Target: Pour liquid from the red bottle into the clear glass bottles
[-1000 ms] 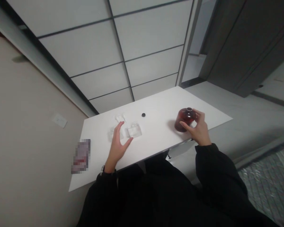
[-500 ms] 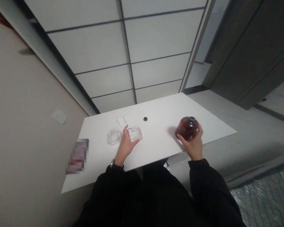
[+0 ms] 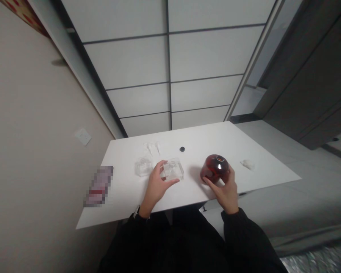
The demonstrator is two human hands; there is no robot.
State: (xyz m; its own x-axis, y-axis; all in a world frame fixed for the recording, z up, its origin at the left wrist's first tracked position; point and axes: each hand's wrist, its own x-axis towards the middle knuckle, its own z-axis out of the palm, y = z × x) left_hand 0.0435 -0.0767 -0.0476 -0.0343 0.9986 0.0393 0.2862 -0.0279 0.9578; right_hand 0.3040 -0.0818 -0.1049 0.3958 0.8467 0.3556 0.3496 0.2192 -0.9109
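Observation:
My left hand [image 3: 156, 184] grips a clear, square glass bottle [image 3: 174, 171] from its left side, thumb along the near face. In my right hand [image 3: 226, 191] is a round, dark red-brown bottle [image 3: 214, 169], fingers wrapped round its right and near sides. Its round mouth faces up and shows no cap; the bottle looks slightly tilted. The two bottles are apart, with a gap of table between them. Left of my left hand stands a second clear glass bottle [image 3: 143, 167]. A small black cap [image 3: 182, 149] lies behind the held bottles.
Two small, clear, slender pieces [image 3: 153, 147] lie at the back left of the white table [image 3: 125, 197]. A crumpled white scrap [image 3: 247, 164] is on the right. At the left edge lies a blurred-out, flat object [image 3: 99, 186]. A wall and panelled doors [image 3: 207, 57] border the table.
My right hand has brought the red-brown bottle left, closer to the glass bottle. The white scrap on the right has come into view. My left hand keeps its hold; the camera view has shifted.

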